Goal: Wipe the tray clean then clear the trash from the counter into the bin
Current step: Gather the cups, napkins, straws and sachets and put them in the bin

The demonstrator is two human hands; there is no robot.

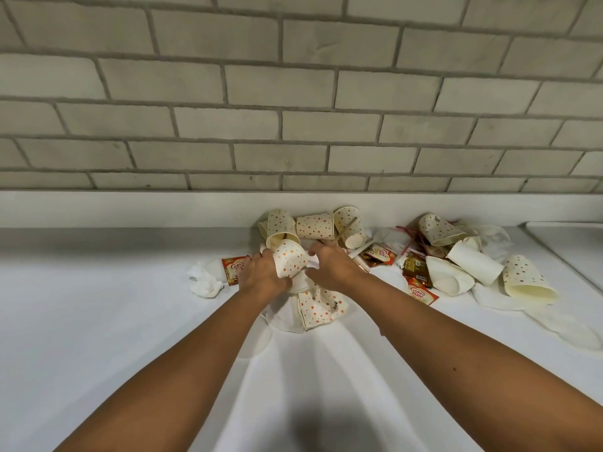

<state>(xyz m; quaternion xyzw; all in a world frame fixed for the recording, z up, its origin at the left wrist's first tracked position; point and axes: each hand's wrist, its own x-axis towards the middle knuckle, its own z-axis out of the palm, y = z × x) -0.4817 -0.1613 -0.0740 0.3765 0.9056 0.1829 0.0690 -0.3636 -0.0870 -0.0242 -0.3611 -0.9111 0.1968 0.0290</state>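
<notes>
Both arms reach forward over the white counter (98, 321). My left hand (261, 272) grips a crushed polka-dot paper cup (288, 261) from the left side. My right hand (332, 265) curls around the same bundle from the right, pinching white tissue beside the cup. Below the hands lies a flattened dotted cup (318, 306) on white paper. Three more dotted cups (315, 226) lie against the back ledge just beyond the hands. The tray and the bin are out of sight.
A second heap of paper cups (473, 261), coffee sachets (416, 270) and tissues sits to the right. A crumpled tissue (205, 278) and a red creamer packet (232, 267) lie left of my hands. A white raised edge (564, 236) shows at far right. Brick wall behind.
</notes>
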